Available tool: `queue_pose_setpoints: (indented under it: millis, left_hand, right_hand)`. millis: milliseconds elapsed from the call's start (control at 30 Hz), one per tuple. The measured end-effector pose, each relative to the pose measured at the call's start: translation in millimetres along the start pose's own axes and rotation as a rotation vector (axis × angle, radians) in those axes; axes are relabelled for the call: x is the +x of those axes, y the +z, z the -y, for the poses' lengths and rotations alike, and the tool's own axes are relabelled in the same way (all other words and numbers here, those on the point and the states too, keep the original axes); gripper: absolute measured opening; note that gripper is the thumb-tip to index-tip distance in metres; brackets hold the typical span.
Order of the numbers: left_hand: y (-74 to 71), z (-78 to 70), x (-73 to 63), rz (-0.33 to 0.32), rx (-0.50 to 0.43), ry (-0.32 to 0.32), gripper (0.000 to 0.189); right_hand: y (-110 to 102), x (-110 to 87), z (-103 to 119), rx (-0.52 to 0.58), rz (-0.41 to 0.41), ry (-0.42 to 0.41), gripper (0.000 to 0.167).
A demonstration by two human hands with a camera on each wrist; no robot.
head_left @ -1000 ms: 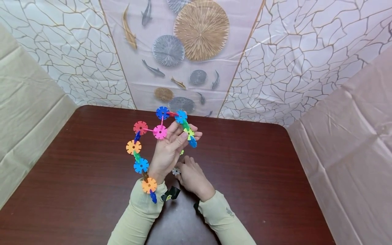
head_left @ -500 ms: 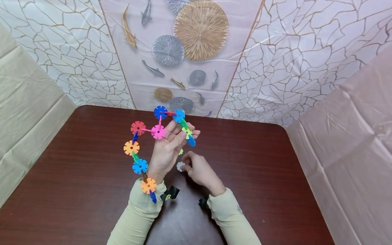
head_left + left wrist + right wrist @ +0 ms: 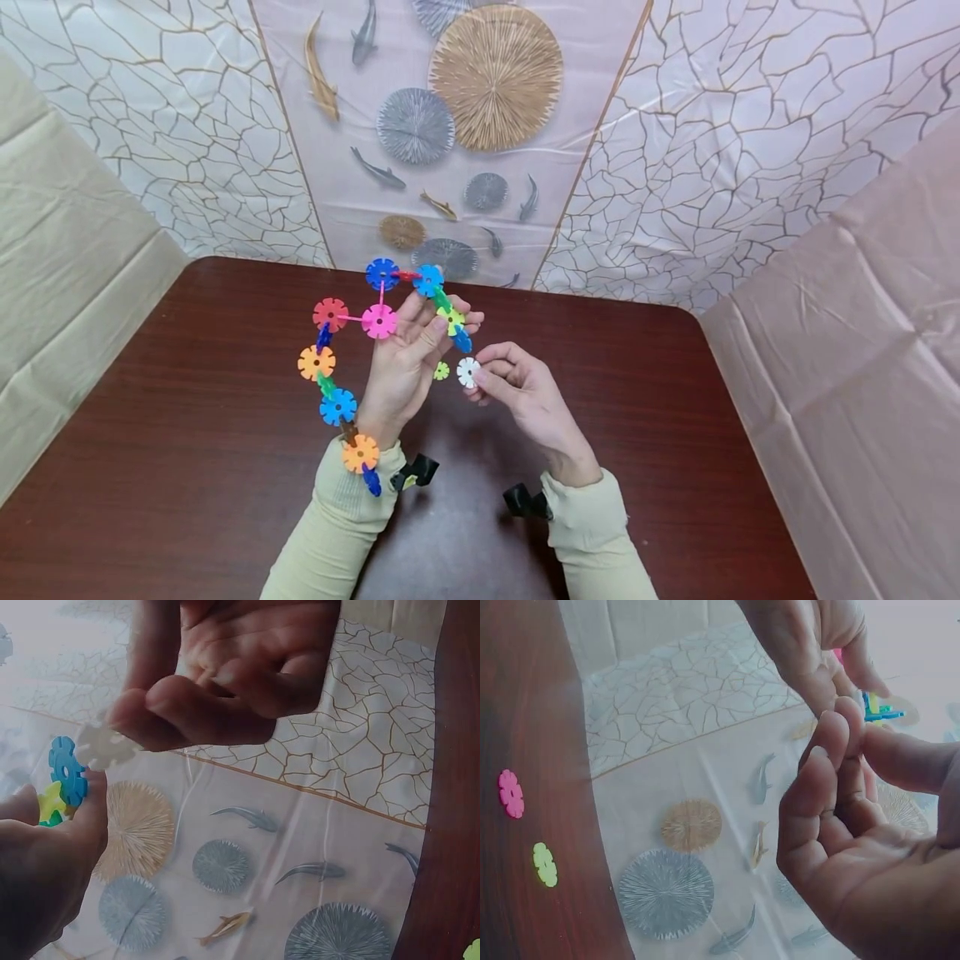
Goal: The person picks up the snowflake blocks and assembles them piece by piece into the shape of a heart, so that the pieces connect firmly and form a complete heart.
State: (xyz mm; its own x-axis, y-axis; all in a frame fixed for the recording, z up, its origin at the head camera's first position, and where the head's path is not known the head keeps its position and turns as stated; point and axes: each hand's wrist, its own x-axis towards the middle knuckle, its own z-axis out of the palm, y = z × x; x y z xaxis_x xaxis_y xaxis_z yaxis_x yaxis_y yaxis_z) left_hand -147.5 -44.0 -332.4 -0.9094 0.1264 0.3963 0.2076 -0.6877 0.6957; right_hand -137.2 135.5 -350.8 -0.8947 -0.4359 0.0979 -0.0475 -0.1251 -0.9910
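Note:
In the head view my left hand (image 3: 396, 379) holds up a zigzag chain of plastic snowflake discs, pinching it by a yellow-green disc (image 3: 452, 315). A blue disc (image 3: 462, 340) ends the chain on that side. The rest, with a pink disc (image 3: 375, 316) and orange and blue ones, loops left and hangs down by the sleeve. My right hand (image 3: 534, 404) pinches a white snowflake disc (image 3: 463, 366) between thumb and fingers, just below the blue end. From the left wrist, the white disc (image 3: 101, 748) appears right beside the blue disc (image 3: 60, 760).
A loose yellow-green disc (image 3: 440, 367) lies on the dark wooden table (image 3: 637, 417) behind the hands. In the right wrist view a loose pink disc (image 3: 508, 787) lies near it. Patterned cloth walls (image 3: 675, 167) surround the table's back and sides.
My right hand has lifted the white disc off the table and brought it up and right, close to the chain's blue end. My left hand has shifted slightly left with the chain.

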Motion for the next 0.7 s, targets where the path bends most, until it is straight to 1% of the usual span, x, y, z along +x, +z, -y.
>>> queue_pose_setpoints:
  millis: [133,200,300,467,533,700]
  left_hand:
    - [0.2,0.3,0.2,0.002,-0.01,-0.012,0.04]
    - [0.4,0.6,0.3,0.001,-0.016,-0.017,0.044]
    - [0.6,1.2,-0.1,-0.002,-0.016,-0.025,0.045]
    - [1.4,1.3,-0.8,-0.003,-0.001,-0.043,0.047]
    - [1.7,1.0,-0.7,-0.005,0.007,-0.047,0.049]
    - [2.5,0.5,-1.1,-0.011,0.02,-0.053,0.05]
  right_hand:
    - [-1.3,-0.7,1.0,-0.015,-0.016,-0.054,0.029]
    - [-1.7,-1.1,1.4,-0.027,-0.029,-0.072,0.029]
    - [-1.9,-1.9,2.1,-0.04,-0.045,-0.086,0.026]
    - [-1.0,-2.0,3.5,-0.051,-0.057,-0.08,0.024]
    - [-1.1,-2.0,4.0,-0.044,-0.063,-0.073,0.024]
    - [-0.2,-2.4,5.2,-0.011,-0.073,-0.062,0.023]
